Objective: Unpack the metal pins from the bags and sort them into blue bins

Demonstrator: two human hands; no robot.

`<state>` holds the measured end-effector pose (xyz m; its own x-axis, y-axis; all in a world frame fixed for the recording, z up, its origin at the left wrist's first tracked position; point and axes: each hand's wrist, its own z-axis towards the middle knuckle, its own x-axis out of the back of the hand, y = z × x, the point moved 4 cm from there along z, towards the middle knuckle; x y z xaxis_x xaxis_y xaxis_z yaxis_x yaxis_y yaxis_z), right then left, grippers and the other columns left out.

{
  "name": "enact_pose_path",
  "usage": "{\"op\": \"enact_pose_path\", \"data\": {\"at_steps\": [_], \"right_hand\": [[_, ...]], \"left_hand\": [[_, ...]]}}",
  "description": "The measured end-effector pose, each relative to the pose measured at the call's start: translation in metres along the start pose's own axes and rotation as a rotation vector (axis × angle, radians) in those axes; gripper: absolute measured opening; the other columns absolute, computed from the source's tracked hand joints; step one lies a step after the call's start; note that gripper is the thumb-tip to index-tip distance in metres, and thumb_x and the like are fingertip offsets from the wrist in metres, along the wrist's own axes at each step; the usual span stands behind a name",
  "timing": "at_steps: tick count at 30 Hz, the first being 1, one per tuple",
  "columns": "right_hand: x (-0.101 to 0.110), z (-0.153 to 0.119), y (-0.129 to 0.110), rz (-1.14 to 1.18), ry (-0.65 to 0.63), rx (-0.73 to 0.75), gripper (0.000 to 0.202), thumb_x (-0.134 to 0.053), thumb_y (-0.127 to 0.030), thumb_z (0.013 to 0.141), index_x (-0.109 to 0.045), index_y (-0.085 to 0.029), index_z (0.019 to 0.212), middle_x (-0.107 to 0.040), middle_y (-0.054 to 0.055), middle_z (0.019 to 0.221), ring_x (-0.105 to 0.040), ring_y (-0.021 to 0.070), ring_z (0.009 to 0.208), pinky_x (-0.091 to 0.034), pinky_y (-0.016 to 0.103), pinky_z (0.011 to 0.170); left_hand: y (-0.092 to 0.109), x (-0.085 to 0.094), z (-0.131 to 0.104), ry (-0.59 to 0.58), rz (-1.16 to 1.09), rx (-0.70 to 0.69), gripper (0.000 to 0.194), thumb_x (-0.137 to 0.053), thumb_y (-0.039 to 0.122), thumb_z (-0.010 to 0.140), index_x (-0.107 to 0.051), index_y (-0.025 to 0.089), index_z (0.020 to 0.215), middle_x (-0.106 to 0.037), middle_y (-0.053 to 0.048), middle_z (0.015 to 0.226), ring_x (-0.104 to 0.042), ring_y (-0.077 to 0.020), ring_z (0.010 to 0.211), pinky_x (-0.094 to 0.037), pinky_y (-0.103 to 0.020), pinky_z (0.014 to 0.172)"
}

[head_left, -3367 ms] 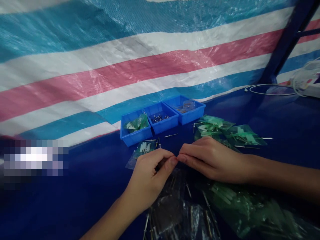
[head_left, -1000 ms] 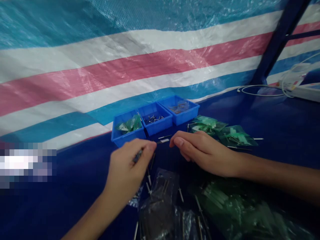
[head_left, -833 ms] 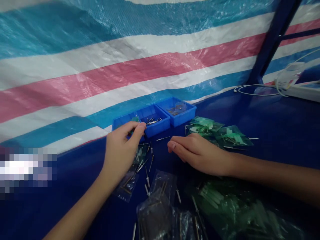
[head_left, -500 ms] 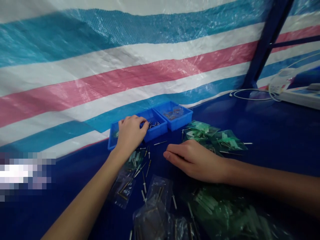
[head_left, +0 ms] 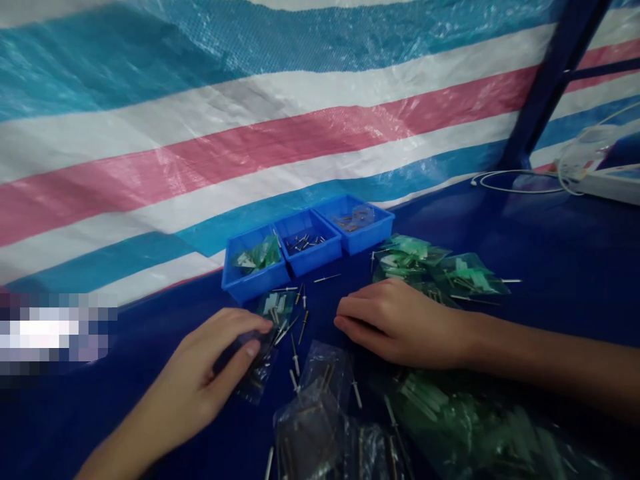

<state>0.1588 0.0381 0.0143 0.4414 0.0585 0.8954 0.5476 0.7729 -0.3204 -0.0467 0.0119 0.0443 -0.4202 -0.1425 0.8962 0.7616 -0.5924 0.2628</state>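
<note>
My left hand [head_left: 215,363] hovers over or touches the edge of a small clear bag [head_left: 259,380] on the table. Its thumb and fingers are apart, with nothing visible between them. Beside its fingertips lies a greenish bag of white pieces [head_left: 276,305]. Several loose pins that look like blind rivets [head_left: 303,327], some white and some gold-coloured, are scattered between my hands. My right hand [head_left: 395,323] rests on the table with fingers curled closed; whatever may be inside is hidden. Just beyond it are green bags [head_left: 407,250] of white pieces.
Three joined blue bins stand at the back: the left bin [head_left: 257,283] holds a green bag, the middle bin [head_left: 315,261] loose rivets, the right bin [head_left: 370,240] a clear bag. Clear bags [head_left: 313,427] and a large green bag [head_left: 465,420] lie in front. A white cable [head_left: 520,191] lies back right.
My left hand has come back from the bins toward me and down to the small bags, its fingers now apart. My right hand stays in place. The view has shifted slightly.
</note>
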Motion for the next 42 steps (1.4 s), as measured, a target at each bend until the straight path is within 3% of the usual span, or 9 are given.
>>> {"op": "enact_pose_path", "data": {"at_steps": [6, 12, 15, 20, 24, 28, 33, 37, 42], "right_hand": [[-0.003, -0.001, -0.002, -0.029, -0.056, 0.053, 0.027, -0.038, -0.022, 0.09, -0.051, -0.015, 0.067, -0.053, 0.0, 0.061, -0.046, 0.0099, 0.055, -0.027, 0.025, 0.053], [0.0, -0.001, -0.003, -0.052, -0.081, 0.096, 0.027, -0.038, -0.022, 0.09, -0.053, -0.015, 0.068, -0.052, 0.0, 0.062, -0.044, 0.0099, 0.054, -0.027, 0.025, 0.053], [0.008, -0.001, -0.008, 0.073, -0.039, 0.16, 0.026, -0.037, -0.022, 0.09, -0.055, -0.014, 0.073, -0.05, -0.001, 0.06, -0.042, 0.0091, 0.052, -0.028, 0.024, 0.051], [0.019, 0.001, -0.007, 0.608, 0.104, -0.061, 0.024, -0.04, -0.028, 0.091, -0.052, -0.014, 0.076, -0.049, -0.004, 0.059, -0.043, 0.0063, 0.05, -0.032, 0.017, 0.047], [0.007, 0.001, -0.004, 0.821, -0.023, -0.168, 0.026, -0.042, -0.027, 0.09, -0.047, -0.015, 0.067, -0.046, -0.004, 0.055, -0.043, 0.0052, 0.046, -0.034, 0.015, 0.043], [-0.002, 0.001, 0.0, 1.014, -0.095, -0.207, 0.03, -0.045, -0.034, 0.088, -0.047, -0.015, 0.065, -0.046, -0.005, 0.052, -0.043, 0.0051, 0.043, -0.035, 0.015, 0.04], [0.002, 0.002, 0.011, 1.031, 0.031, -0.289, 0.031, -0.05, -0.039, 0.084, -0.049, -0.015, 0.065, -0.048, -0.004, 0.053, -0.042, 0.0047, 0.041, -0.033, 0.015, 0.039], [0.003, 0.003, 0.013, 1.098, 0.089, -0.271, 0.023, -0.058, -0.037, 0.079, -0.053, -0.016, 0.087, -0.05, -0.004, 0.066, -0.044, 0.0046, 0.046, -0.037, 0.016, 0.04], [-0.003, 0.001, 0.011, 1.015, 0.005, -0.297, 0.02, -0.059, -0.033, 0.078, -0.056, -0.014, 0.071, -0.052, -0.003, 0.06, -0.045, 0.0054, 0.047, -0.037, 0.016, 0.042]], "left_hand": [[-0.02, 0.002, 0.0, -0.294, 0.03, 0.092, 0.035, -0.068, 0.038, 0.068, -0.062, 0.031, 0.102, -0.064, -0.003, 0.098, -0.061, -0.0216, 0.087, -0.05, -0.031, 0.075], [-0.011, -0.007, -0.004, -0.403, -0.317, 0.406, 0.017, -0.063, 0.034, 0.07, -0.059, 0.019, 0.061, -0.05, 0.003, 0.055, -0.045, -0.0101, 0.049, -0.034, -0.018, 0.045], [0.011, -0.008, 0.005, -0.219, -0.692, 0.567, 0.022, -0.063, 0.038, 0.066, -0.057, 0.018, 0.059, -0.04, 0.006, 0.049, -0.031, -0.006, 0.04, -0.023, -0.017, 0.038], [0.042, -0.032, 0.043, -0.068, -0.84, 0.468, 0.031, -0.062, 0.042, 0.07, -0.052, 0.017, 0.056, -0.036, 0.006, 0.045, -0.03, -0.0056, 0.038, -0.02, -0.018, 0.037], [0.037, -0.053, 0.046, 0.041, -0.914, 0.526, 0.038, -0.05, 0.049, 0.08, -0.052, 0.016, 0.061, -0.041, 0.005, 0.044, -0.033, -0.0065, 0.038, -0.022, -0.019, 0.038], [0.029, -0.056, 0.034, 0.074, -0.809, 0.5, 0.041, -0.049, 0.049, 0.081, -0.053, 0.016, 0.057, -0.043, 0.005, 0.04, -0.035, -0.0071, 0.038, -0.024, -0.019, 0.039], [0.028, -0.052, 0.034, 0.128, -0.717, 0.475, 0.021, -0.057, 0.037, 0.076, -0.061, 0.017, 0.072, -0.044, 0.007, 0.044, -0.04, -0.0067, 0.04, -0.028, -0.017, 0.041], [0.029, -0.055, 0.036, 0.106, -0.724, 0.454, 0.022, -0.054, 0.038, 0.078, -0.06, 0.018, 0.072, -0.044, 0.007, 0.043, -0.04, -0.007, 0.04, -0.028, -0.018, 0.041], [0.028, -0.06, 0.034, -0.009, -0.748, 0.421, 0.02, -0.056, 0.037, 0.077, -0.061, 0.018, 0.076, -0.047, 0.006, 0.047, -0.044, -0.0081, 0.044, -0.029, -0.018, 0.041]]}}
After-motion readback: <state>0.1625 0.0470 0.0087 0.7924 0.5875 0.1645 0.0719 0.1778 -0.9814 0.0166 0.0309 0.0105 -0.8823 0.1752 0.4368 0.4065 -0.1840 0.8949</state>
